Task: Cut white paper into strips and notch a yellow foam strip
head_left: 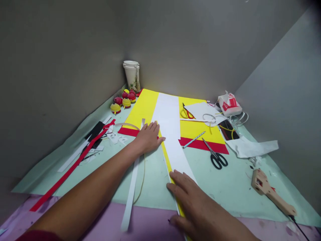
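I look in on what seems a craft corner: grey walls [190, 50], scissors [217, 159] and glue gun [273, 196] right, paper scraps [112, 137] left.

Smooth, matt, paper-like yellow strip [165, 151], metal-bladed scissors [214, 155] (plastic-handled), smooth plastic glue gun [274, 197]

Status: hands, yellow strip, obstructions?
Left hand palm down, thumb across yellow strip. Right hand laid over its near part. Strip runs lengthwise along white sheet. Black-handled scissors lie apart, right of both hands.

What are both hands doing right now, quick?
Left hand: open, palm down, thumb over the yellow strip.
Right hand: open, laid across the same strip, nearer the body.
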Tool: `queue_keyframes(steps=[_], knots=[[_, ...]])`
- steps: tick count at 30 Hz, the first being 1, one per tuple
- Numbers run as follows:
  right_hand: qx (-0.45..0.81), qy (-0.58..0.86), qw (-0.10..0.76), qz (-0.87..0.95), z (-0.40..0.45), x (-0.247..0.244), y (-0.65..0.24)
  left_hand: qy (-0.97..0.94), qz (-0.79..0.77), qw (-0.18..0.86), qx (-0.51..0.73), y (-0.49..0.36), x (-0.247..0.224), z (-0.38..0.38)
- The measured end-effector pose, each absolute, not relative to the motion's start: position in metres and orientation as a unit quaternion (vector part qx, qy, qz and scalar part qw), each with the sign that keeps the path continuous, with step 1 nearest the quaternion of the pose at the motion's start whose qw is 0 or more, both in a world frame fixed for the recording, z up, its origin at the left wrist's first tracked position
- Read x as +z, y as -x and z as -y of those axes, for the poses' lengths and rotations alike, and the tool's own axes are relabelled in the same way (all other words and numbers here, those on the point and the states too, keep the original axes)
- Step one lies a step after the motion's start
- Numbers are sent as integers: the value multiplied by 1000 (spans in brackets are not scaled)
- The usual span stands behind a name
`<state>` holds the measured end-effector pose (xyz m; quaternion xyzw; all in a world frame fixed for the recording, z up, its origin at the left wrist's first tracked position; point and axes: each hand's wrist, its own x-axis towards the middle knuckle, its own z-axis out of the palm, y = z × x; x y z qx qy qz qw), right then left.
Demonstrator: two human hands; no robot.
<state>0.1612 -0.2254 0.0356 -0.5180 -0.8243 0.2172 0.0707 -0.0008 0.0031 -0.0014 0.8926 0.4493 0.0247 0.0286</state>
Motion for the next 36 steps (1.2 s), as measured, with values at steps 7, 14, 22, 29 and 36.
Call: queue_keyframes(steps=[7,14,22,29,36], knots=[[241,480,-47,842,229,17,-161,-892,-450,24,22,1,1,-2],[224,514,80,824,229,35,-161,-892,-451,37,17,2,2,-2],[219,529,156,805,213,35,-153,-892,-451,38,12,2,5,-1],[148,525,163,822,215,21,-158,-895,-443,39,23,3,-1,-2],[105,540,72,832,217,17,-162,-894,-445,40,26,3,-2,-2]])
